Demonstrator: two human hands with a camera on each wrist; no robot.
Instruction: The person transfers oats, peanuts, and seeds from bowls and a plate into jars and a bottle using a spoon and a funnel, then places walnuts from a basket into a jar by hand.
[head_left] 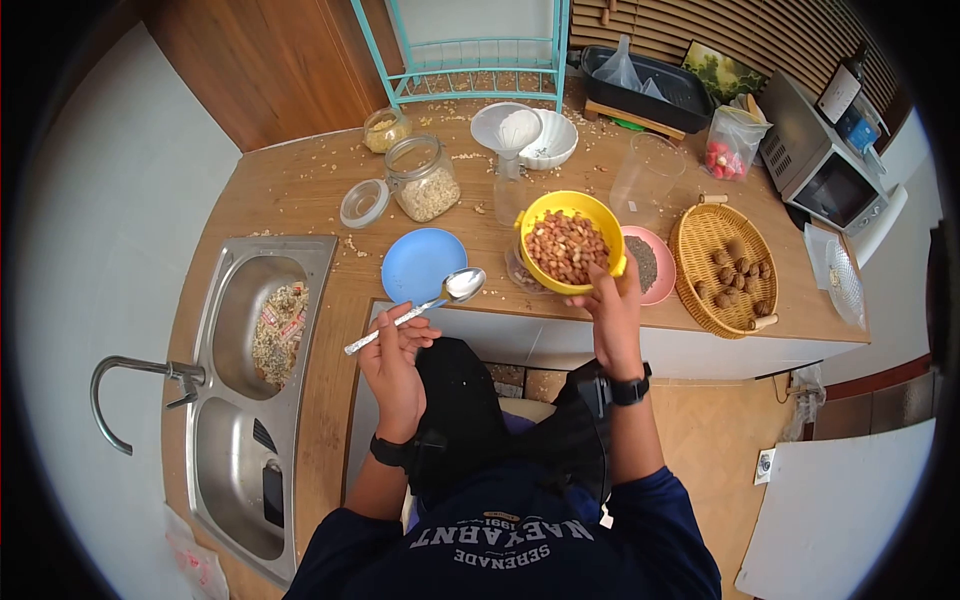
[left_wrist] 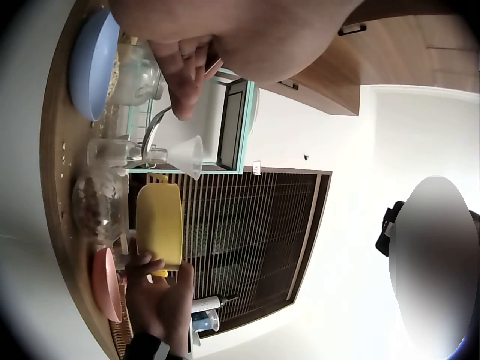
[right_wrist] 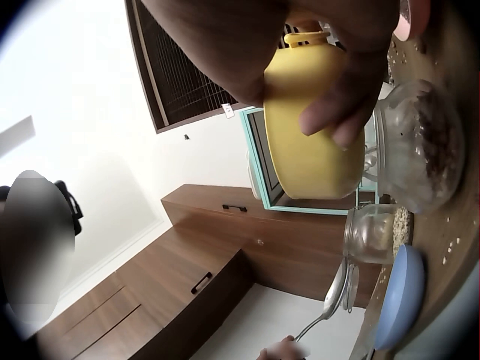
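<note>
Bowl raised above tabletop, grip of right hand closed on its side, presumably to keep nuts level; left hand lightly pinches spoon, clear of it.

Turquoise wire rack, walnuts in a wicker basket, microwave; steel double sink

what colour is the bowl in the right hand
The bowl is yellow, clearest in the head view.
</note>
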